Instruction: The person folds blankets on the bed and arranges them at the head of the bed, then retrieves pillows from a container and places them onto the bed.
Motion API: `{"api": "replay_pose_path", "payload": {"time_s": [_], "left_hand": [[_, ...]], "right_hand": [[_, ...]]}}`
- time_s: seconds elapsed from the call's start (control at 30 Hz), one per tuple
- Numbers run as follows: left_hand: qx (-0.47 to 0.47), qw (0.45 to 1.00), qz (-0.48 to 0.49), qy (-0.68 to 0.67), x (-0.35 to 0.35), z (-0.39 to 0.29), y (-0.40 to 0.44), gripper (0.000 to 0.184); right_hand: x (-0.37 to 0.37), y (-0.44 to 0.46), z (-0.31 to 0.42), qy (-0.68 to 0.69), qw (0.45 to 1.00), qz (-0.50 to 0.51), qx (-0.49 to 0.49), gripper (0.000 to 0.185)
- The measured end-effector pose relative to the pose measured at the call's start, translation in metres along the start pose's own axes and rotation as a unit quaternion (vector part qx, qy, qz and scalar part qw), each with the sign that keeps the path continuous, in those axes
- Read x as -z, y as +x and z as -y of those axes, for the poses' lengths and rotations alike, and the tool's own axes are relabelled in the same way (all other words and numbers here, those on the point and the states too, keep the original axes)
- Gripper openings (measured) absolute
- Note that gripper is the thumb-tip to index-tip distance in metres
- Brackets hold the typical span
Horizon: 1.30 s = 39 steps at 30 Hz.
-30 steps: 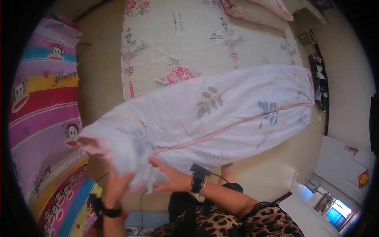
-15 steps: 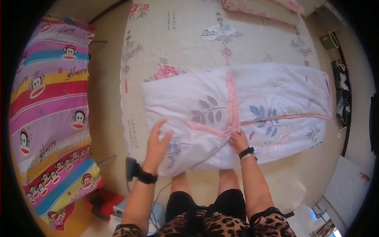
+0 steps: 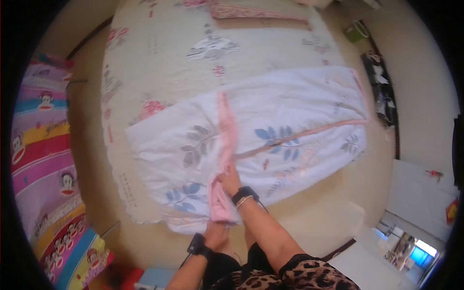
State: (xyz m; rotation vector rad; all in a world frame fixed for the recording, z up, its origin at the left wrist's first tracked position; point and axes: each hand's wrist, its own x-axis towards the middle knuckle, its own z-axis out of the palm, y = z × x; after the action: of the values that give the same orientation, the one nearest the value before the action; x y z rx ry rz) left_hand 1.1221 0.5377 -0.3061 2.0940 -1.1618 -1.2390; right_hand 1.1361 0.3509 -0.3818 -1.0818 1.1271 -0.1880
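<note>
1. We have the quilt (image 3: 299, 96) laid out on the sheet (image 3: 169, 72), its left part folded over so that the pink trim (image 3: 225, 125) runs across it from the far side to the near edge. We judge the step in hand to be arranging that trimmed edge.
2. Our right hand (image 3: 232, 181) has its fingers closed on the trim, pinching it near the near side of the quilt. Our left hand (image 3: 216, 235) is at the near edge, just below the bunched trim; its fingertips are hidden, so we cannot tell whether they pinch or only support.
3. As we judge it, the next move calls for a sure hold on the trim and an even pull between our hands, since the near end is bunched while the far end lies straighter.
4. The sheet bears small columns of characters (image 3: 128, 191), too faint for us to read. The striped cloth (image 3: 38, 166) at left, printed with monkey faces, has cursive lettering too blurred to make out surely. The red ornament (image 3: 452, 211) on the door (image 3: 415, 188) shows a gold mark we cannot read. We find no legible brand or label.
</note>
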Motion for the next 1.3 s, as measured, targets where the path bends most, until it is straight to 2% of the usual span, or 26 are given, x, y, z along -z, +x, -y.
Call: {"api": "replay_pose_path", "payload": {"time_s": [0.03,0.1,0.13,0.17,0.23,0.27,0.3,0.37,0.4,0.47,0.5,0.57,0.6,0.63,0.67,0.7,0.73,0.8,0.93,1.0,1.07,1.1,1.17,1.2,1.27,1.3], "left_hand": [[-0.036,0.999,0.023,0.000,0.005,-0.022,-0.005,0.054],[-0.119,0.990,0.050,0.049,0.007,-0.042,-0.014,0.061],[-0.148,0.984,0.097,0.030,0.008,-0.042,-0.014,0.062],[-0.165,0.981,0.098,0.033,0.010,-0.039,-0.014,0.062],[-0.167,0.980,0.110,-0.007,0.016,-0.032,-0.012,0.060],[-0.065,0.991,0.107,-0.044,0.022,-0.028,-0.010,0.055],[-0.071,0.991,0.107,-0.039,0.027,-0.020,-0.006,0.055],[-0.033,0.998,-0.007,-0.050,0.040,-0.001,-0.002,0.052],[-0.040,0.998,-0.009,-0.047,0.049,0.005,0.002,0.052],[0.075,0.988,-0.039,-0.132,0.065,0.014,0.011,0.048],[0.095,0.986,-0.050,-0.124,0.069,0.023,0.017,0.044],[0.117,0.985,-0.059,-0.112,0.076,0.044,0.037,0.041],[0.104,0.983,-0.100,-0.116,0.076,0.051,0.049,0.037],[0.092,0.979,-0.139,-0.120,0.072,0.048,0.060,0.032],[0.092,0.979,-0.139,-0.117,0.069,0.033,0.071,0.032],[0.088,0.972,-0.149,-0.158,0.072,0.009,0.089,0.030],[0.082,0.964,-0.160,-0.198,0.072,-0.016,0.111,0.027],[0.081,0.961,-0.161,-0.209,0.053,-0.065,0.156,0.027],[0.117,0.939,-0.142,-0.292,-0.018,-0.187,0.254,0.027],[0.144,0.936,-0.134,-0.292,-0.065,-0.249,0.309,0.027],[0.169,0.929,-0.098,-0.313,-0.114,-0.318,0.361,0.028],[0.174,0.928,-0.073,-0.320,-0.135,-0.354,0.387,0.030],[0.110,0.956,-0.012,-0.271,-0.164,-0.424,0.434,0.032],[0.117,0.958,-0.013,-0.260,-0.175,-0.453,0.456,0.032],[0.040,0.974,0.024,-0.222,-0.190,-0.497,0.494,0.036],[0.047,0.976,0.022,-0.210,-0.198,-0.514,0.508,0.036]], "right_hand": [[0.009,-0.014,0.018,-0.008,1.000,-0.018,0.008,0.058],[0.028,-0.024,0.051,0.058,0.990,0.099,0.077,0.059],[0.037,-0.024,0.049,0.033,0.990,0.054,0.129,0.061],[0.052,-0.022,0.041,0.031,0.989,0.041,0.140,0.061],[0.085,-0.012,0.016,-0.034,0.985,-0.162,-0.039,0.062],[0.104,-0.004,-0.009,-0.090,0.975,-0.205,-0.004,0.061],[0.124,-0.001,-0.025,-0.145,0.957,-0.248,0.028,0.060],[0.154,-0.010,-0.017,-0.125,0.957,-0.262,0.020,0.059],[0.175,-0.014,-0.011,-0.154,0.952,-0.264,0.034,0.055],[0.226,-0.023,0.003,-0.190,0.939,-0.284,0.037,0.046],[0.257,-0.029,0.015,-0.196,0.932,-0.302,0.024,0.041],[0.333,-0.040,0.025,-0.299,0.890,-0.342,0.022,0.032],[0.377,-0.044,0.024,-0.254,0.894,-0.368,0.039,0.027],[0.416,-0.053,0.029,-0.251,0.871,-0.418,0.060,0.023],[0.473,-0.056,0.019,-0.239,0.869,-0.430,0.055,0.020],[0.518,-0.064,0.024,-0.249,0.851,-0.462,0.000,0.019],[0.555,-0.078,0.034,-0.318,0.811,-0.489,0.040,0.018],[0.672,-0.074,0.011,-0.320,0.799,-0.499,0.100,0.017],[0.813,-0.036,0.059,-0.212,0.830,-0.507,0.092,0.017],[0.882,0.010,0.040,-0.192,0.850,-0.484,0.080,0.021],[0.949,0.082,-0.016,-0.206,0.860,-0.457,0.091,0.022],[0.974,0.102,-0.038,-0.228,0.864,-0.436,0.109,0.023],[0.967,0.132,-0.027,-0.168,0.906,-0.388,0.013,0.036],[0.960,0.146,-0.019,-0.079,0.931,-0.355,-0.039,0.043],[0.932,0.162,0.021,0.022,0.947,-0.308,-0.094,0.051],[0.916,0.159,0.054,0.147,0.934,-0.270,-0.180,0.055]]}}
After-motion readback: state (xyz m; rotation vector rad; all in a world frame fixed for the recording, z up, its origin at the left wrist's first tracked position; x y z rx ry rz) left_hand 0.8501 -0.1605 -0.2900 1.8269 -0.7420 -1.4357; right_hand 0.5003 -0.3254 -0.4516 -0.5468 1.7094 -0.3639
